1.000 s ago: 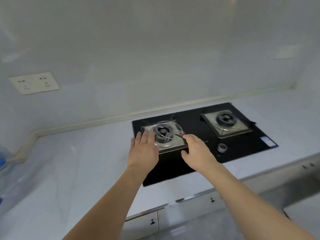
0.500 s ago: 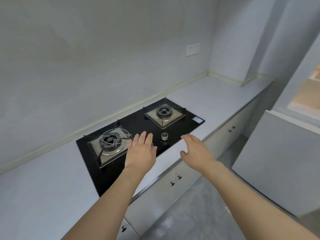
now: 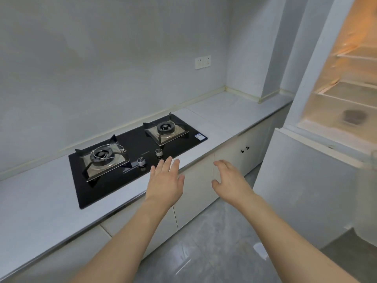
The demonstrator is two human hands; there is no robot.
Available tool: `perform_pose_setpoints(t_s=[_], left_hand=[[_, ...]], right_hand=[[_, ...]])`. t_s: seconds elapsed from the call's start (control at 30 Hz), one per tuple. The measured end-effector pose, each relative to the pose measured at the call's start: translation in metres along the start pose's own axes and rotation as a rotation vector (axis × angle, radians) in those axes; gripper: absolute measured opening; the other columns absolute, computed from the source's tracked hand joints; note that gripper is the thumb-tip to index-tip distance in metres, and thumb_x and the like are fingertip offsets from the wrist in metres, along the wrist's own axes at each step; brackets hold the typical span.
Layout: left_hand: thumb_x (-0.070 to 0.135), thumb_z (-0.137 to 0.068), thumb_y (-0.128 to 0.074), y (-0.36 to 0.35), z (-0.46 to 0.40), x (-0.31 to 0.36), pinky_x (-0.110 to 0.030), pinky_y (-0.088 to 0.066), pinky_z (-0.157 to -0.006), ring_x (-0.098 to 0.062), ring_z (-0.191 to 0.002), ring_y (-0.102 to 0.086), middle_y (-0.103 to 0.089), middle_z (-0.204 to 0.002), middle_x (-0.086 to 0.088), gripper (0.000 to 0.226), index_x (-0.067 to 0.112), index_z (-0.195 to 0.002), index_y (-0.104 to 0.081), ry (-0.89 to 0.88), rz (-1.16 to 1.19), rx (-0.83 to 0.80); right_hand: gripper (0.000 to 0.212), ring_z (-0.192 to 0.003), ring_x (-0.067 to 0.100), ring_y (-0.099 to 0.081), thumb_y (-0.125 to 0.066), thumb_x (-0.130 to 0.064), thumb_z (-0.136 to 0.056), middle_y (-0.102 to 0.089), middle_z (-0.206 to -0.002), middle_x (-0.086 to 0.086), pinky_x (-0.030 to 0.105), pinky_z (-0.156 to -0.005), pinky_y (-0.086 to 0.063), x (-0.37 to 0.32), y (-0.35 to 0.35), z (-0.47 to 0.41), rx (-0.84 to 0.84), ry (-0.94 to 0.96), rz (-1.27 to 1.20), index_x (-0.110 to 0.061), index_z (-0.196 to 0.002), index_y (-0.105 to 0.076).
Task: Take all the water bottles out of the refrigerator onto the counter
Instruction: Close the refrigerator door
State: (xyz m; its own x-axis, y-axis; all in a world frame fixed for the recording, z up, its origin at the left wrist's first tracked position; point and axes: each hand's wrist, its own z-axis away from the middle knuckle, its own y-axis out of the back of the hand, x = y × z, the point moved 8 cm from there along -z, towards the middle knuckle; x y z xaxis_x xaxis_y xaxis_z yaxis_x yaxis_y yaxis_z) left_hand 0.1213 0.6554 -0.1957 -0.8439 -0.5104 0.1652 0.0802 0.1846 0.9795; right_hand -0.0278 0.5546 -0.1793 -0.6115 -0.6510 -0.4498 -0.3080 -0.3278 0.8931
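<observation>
blue sticker on hob, print unreadable

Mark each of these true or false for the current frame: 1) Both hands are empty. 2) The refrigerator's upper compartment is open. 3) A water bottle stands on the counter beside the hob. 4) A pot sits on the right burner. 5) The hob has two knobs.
1) True: the left hand and the right hand hold nothing, fingers relaxed.
2) True: the refrigerator is open at the right, its lit shelves showing.
3) False: no bottle shows on the counter here.
4) False: the right burner is bare, as is the left burner.
5) True: two knobs sit at the front of the hob.
</observation>
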Motion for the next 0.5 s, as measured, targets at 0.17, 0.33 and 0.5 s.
perform_pose_setpoints(t_s=[0.17, 0.33, 0.5], left_hand=[[0.04, -0.101, -0.033, -0.002, 0.006, 0.027, -0.048, -0.011, -0.119, -0.028, -0.145, -0.016, -0.02, -0.158, -0.007, 0.056, 0.018, -0.151, -0.022, -0.033, -0.009, 0.016], [0.04, -0.1, -0.035, -0.014, 0.015, 0.069, -0.049, -0.016, -0.117, -0.028, -0.143, -0.021, -0.024, -0.156, -0.007, 0.056, 0.015, -0.149, -0.025, -0.076, 0.006, 0.018], [0.04, -0.1, -0.034, -0.02, 0.04, 0.1, -0.047, -0.016, -0.116, -0.027, -0.142, -0.022, -0.024, -0.156, -0.007, 0.055, 0.017, -0.149, -0.025, -0.069, -0.025, 0.007]], right_hand=[[0.058, -0.135, 0.025, -0.034, -0.051, -0.02, -0.093, -0.033, -0.15, 0.009, 0.029, -0.11, -0.025, 0.027, 0.021, 0.026, 0.036, -0.043, -0.005, -0.009, -0.146, -0.031], [0.057, -0.134, 0.025, -0.035, -0.051, -0.019, -0.093, -0.032, -0.151, 0.006, 0.029, -0.108, -0.027, 0.054, 0.031, 0.055, 0.048, -0.073, 0.013, -0.011, -0.146, -0.032], [0.056, -0.133, 0.023, -0.037, -0.051, -0.019, -0.092, -0.034, -0.15, 0.005, 0.033, -0.109, -0.031, 0.083, 0.048, 0.083, 0.068, -0.077, -0.029, -0.011, -0.144, -0.034]])
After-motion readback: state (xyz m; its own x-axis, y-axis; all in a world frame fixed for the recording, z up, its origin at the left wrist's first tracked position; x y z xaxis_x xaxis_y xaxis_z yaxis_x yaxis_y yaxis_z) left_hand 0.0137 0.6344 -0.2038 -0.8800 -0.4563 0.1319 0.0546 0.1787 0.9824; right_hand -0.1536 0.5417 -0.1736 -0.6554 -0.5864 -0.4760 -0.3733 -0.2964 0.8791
